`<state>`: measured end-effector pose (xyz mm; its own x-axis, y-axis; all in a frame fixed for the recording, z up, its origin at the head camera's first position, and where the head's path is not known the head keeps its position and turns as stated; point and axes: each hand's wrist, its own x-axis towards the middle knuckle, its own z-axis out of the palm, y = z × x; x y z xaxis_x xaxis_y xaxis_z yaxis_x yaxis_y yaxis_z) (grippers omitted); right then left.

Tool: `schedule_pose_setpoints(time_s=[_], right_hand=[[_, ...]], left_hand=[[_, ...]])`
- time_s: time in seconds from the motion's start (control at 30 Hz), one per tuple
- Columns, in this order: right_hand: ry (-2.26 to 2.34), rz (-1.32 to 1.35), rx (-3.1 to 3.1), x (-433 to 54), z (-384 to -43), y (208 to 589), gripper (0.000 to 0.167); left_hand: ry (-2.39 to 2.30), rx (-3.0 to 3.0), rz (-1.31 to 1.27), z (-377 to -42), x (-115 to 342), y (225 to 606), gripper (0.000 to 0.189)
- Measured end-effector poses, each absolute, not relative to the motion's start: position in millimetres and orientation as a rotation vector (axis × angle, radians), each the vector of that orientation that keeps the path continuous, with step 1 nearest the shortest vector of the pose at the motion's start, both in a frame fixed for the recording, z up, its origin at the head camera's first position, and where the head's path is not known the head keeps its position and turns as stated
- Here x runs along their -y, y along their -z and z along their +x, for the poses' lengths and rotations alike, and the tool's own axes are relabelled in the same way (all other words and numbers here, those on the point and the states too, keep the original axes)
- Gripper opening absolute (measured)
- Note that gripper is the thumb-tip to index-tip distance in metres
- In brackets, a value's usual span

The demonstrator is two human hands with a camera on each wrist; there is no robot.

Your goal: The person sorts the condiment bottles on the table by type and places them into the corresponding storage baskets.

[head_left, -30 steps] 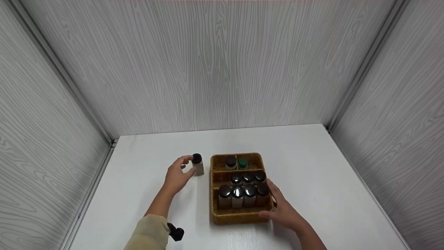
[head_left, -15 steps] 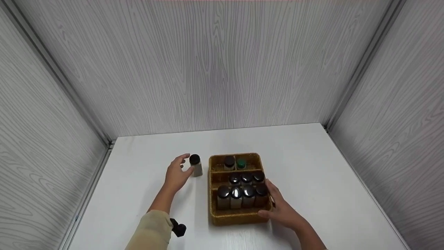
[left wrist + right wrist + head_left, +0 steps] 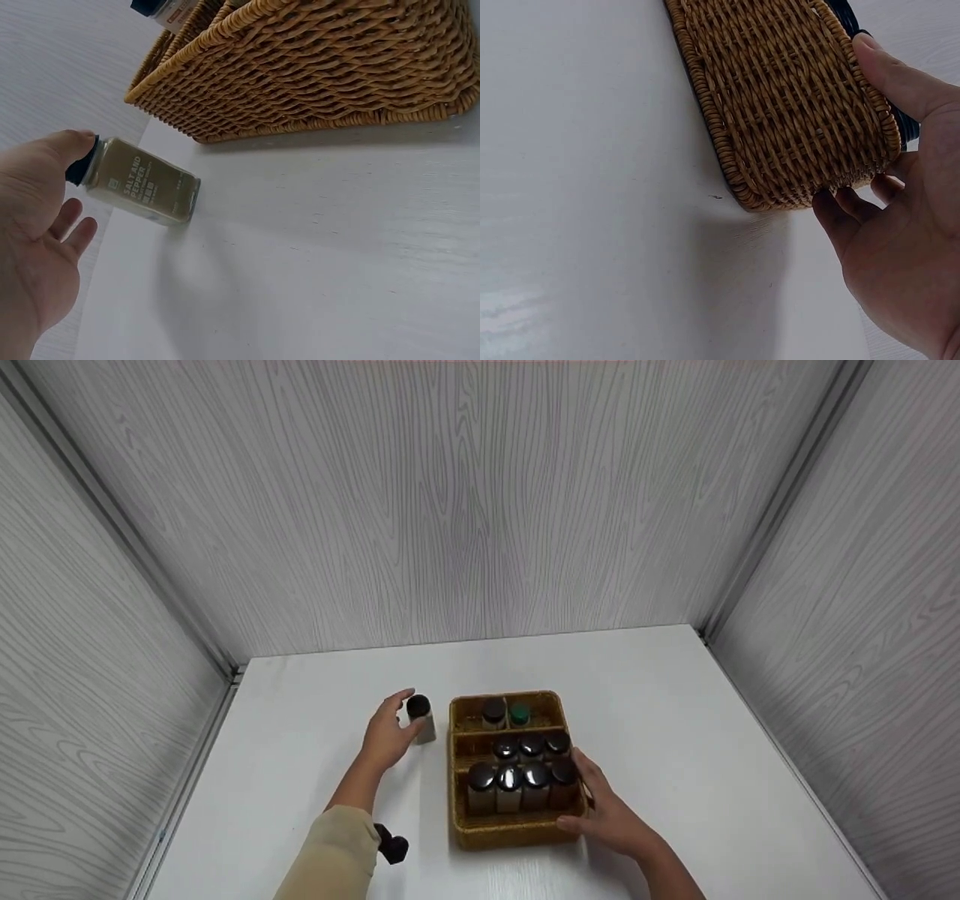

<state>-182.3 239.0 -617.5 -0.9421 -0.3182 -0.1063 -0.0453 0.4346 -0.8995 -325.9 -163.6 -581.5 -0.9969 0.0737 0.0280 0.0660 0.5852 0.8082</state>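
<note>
A salt and pepper jar (image 3: 142,180) with a dark cap stands on the white table, left of a brown wicker basket (image 3: 517,837). My left hand (image 3: 386,739) is around its upper part. In the left wrist view the thumb overlaps the cap, two fingers lie apart from the jar, and the index finger is hidden. From the head, the index finger looks extended beside the cap. At the basket's near right corner, my right hand (image 3: 900,247) grips the wicker, thumb on the rim and fingers against the side wall.
Inside the divided basket stand several dark-capped jars (image 3: 508,795) in rows. A green-capped jar (image 3: 519,714) is in the far section beside another dark-capped one. Grey wood-grain panels (image 3: 450,510) enclose the table at the back and sides.
My left hand has moved slightly right, closer around the jar, with its index finger now further back. The jar and basket keep their positions relative to each other. My right hand stays put.
</note>
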Motion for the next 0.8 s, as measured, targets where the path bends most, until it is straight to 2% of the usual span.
schedule_pose_setpoints(time_s=[0.37,0.8], right_hand=[[1.497,-0.357,-2.464,-237.5,-181.5,617.8,0.116],[1.502,-0.352,-2.470,-238.0,-179.8,616.5,0.117]], left_hand=[[-1.394,-2.753,0.098,-327.2,159.9,584.0,0.070],[-1.313,-2.826,0.097,-332.2,161.5,583.0,0.057]])
